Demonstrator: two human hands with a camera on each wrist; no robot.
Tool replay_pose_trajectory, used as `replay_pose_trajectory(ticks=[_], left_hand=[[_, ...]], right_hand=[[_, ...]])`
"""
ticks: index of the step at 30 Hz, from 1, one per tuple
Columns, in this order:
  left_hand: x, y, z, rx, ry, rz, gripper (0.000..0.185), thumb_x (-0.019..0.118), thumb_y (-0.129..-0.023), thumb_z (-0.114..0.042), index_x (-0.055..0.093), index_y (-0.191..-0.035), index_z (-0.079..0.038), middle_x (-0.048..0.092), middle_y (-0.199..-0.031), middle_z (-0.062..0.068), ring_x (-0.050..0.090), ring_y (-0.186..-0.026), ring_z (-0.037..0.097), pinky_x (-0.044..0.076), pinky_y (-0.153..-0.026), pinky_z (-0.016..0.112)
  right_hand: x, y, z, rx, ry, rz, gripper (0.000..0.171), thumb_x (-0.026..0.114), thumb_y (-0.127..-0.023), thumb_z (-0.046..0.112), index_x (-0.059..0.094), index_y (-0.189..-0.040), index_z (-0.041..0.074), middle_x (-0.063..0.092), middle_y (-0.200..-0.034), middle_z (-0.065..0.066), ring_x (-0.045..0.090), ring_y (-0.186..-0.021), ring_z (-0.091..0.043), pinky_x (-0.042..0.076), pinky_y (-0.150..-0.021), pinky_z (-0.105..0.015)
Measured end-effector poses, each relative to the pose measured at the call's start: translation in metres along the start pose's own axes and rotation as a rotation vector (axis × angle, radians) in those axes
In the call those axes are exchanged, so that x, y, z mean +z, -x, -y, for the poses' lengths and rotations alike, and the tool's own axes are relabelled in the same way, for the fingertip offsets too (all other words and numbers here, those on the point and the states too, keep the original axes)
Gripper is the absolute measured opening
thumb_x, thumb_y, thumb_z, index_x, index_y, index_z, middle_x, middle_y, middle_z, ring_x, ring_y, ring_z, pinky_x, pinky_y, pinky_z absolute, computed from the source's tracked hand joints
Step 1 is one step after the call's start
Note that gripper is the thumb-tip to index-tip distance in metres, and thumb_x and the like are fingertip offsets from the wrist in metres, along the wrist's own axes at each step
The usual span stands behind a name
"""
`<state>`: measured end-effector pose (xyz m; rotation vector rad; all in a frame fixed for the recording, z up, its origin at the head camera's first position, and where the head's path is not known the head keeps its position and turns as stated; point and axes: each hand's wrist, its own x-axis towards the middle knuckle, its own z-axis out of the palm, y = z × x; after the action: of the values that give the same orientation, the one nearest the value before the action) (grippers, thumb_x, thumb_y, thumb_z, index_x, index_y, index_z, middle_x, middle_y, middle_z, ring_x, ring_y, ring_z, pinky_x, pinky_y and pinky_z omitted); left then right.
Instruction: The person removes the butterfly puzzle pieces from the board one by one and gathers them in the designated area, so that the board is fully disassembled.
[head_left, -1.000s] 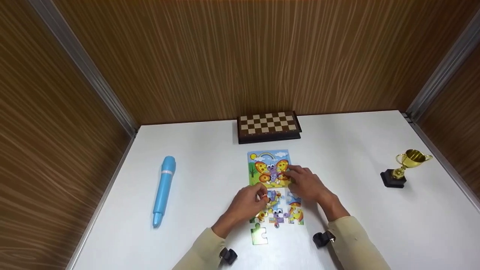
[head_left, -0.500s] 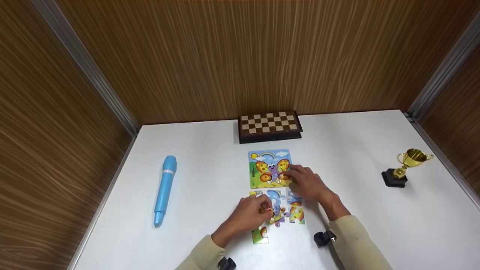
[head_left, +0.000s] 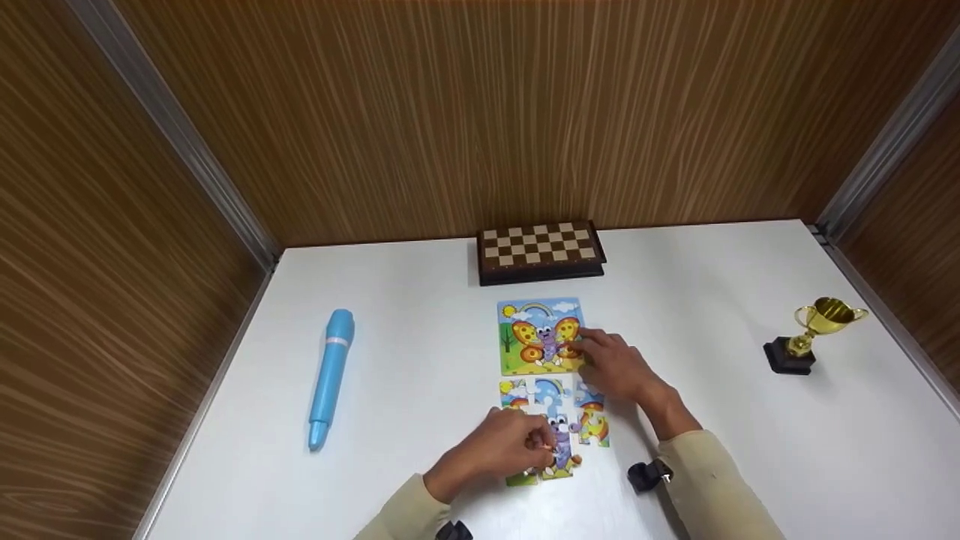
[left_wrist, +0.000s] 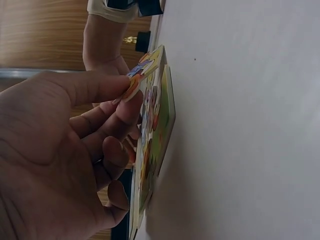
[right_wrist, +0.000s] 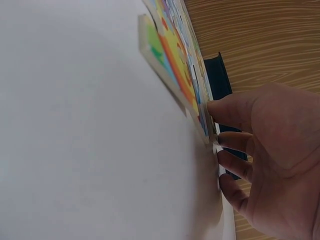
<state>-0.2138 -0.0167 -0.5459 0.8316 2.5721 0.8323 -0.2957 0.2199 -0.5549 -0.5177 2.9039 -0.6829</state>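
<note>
Puzzle piece (head_left: 559, 450) — pinched in the left hand (head_left: 504, 444) fingers at the near edge of the loose butterfly puzzle (head_left: 555, 409) on the worktop (head_left: 712, 315); judged step: fitting, which calls for aligning tabs. Right hand (head_left: 615, 365) fingers rest loosely on the reference picture (head_left: 540, 336) — chessboard (head_left: 540, 251) beyond.

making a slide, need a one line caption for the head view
Left hand pinches a butterfly puzzle piece while right hand rests on the reference picture.
</note>
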Motion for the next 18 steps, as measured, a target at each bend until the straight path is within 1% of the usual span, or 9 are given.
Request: replay_pose_trajectory(ticks=[3, 7, 10, 14, 18], left_hand=[[0.0009, -0.0004, -0.0023, -0.007, -0.049, -0.006, 0.006, 0.072, -0.081, -0.033, 0.069, -0.084, -0.029, 0.059, -0.068, -0.022, 0.048, -0.07, -0.004, 0.033, -0.079, 0.029], [0.003, -0.0015, -0.003, 0.0, -0.095, -0.003, 0.007, 0.072, -0.081, -0.035, 0.069, -0.084, -0.03, 0.058, -0.066, -0.022, 0.048, -0.071, -0.003, 0.032, -0.079, 0.03], [0.004, -0.0014, -0.0033, 0.016, -0.125, -0.005, 0.007, 0.072, -0.081, -0.036, 0.07, -0.084, -0.03, 0.058, -0.067, -0.022, 0.048, -0.071, -0.003, 0.03, -0.076, 0.028], [0.0046, 0.0, -0.0039, 0.036, -0.165, -0.04, 0.005, 0.07, -0.08, -0.031, 0.072, -0.084, -0.029, 0.061, -0.073, -0.021, 0.05, -0.073, -0.002, 0.03, -0.074, 0.028], [0.0037, -0.0008, -0.0042, 0.028, -0.155, -0.091, 0.006, 0.067, -0.083, -0.029, 0.072, -0.085, -0.03, 0.061, -0.078, -0.021, 0.05, -0.077, -0.001, 0.03, -0.074, 0.027]], right_hand=[[-0.0013, 0.0004, 0.0009, 0.001, 0.0, 0.0, 0.047, 0.056, -0.094, 0.022, 0.051, -0.14, 0.014, 0.037, -0.153, -0.011, 0.036, -0.137, -0.04, 0.033, -0.104, -0.063], [-0.0018, -0.0005, 0.0012, 0.004, 0.003, -0.008, 0.047, 0.056, -0.094, 0.023, 0.051, -0.139, 0.014, 0.038, -0.153, -0.011, 0.036, -0.137, -0.041, 0.032, -0.104, -0.063], [-0.0008, -0.001, 0.0006, 0.007, 0.003, -0.018, 0.046, 0.056, -0.093, 0.022, 0.052, -0.139, 0.014, 0.039, -0.152, -0.011, 0.037, -0.137, -0.04, 0.032, -0.105, -0.063], [0.0003, 0.0002, 0.0002, 0.009, -0.001, -0.023, 0.046, 0.057, -0.093, 0.021, 0.053, -0.138, 0.014, 0.04, -0.151, -0.011, 0.038, -0.136, -0.039, 0.034, -0.103, -0.062], [0.0004, 0.0012, 0.0002, 0.024, -0.012, -0.017, 0.046, 0.057, -0.093, 0.022, 0.053, -0.138, 0.015, 0.04, -0.151, -0.009, 0.038, -0.136, -0.038, 0.034, -0.103, -0.061]])
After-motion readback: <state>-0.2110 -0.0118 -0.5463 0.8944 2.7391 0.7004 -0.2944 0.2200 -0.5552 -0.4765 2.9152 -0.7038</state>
